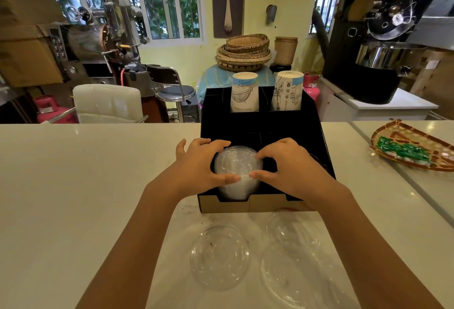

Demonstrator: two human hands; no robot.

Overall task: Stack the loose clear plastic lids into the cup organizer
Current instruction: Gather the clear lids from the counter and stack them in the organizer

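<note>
A black cup organizer (265,122) stands on the white counter in front of me. In its front left compartment sits a stack of clear plastic lids (237,168). My left hand (199,163) grips the stack's left side and my right hand (290,163) grips its right side, thumbs nearly meeting at the front. Loose clear lids lie on the counter near me: one on the left (219,257), one behind on the right (292,231) and a larger one at the front right (290,276). Two stacks of paper cups (244,92) stand upright in the organizer's rear compartments.
A woven tray (412,146) with green packets lies on the counter at the right. Behind the counter are a white chair (106,103), a stool (175,93), stacked baskets (243,53) and roasting machines on both sides.
</note>
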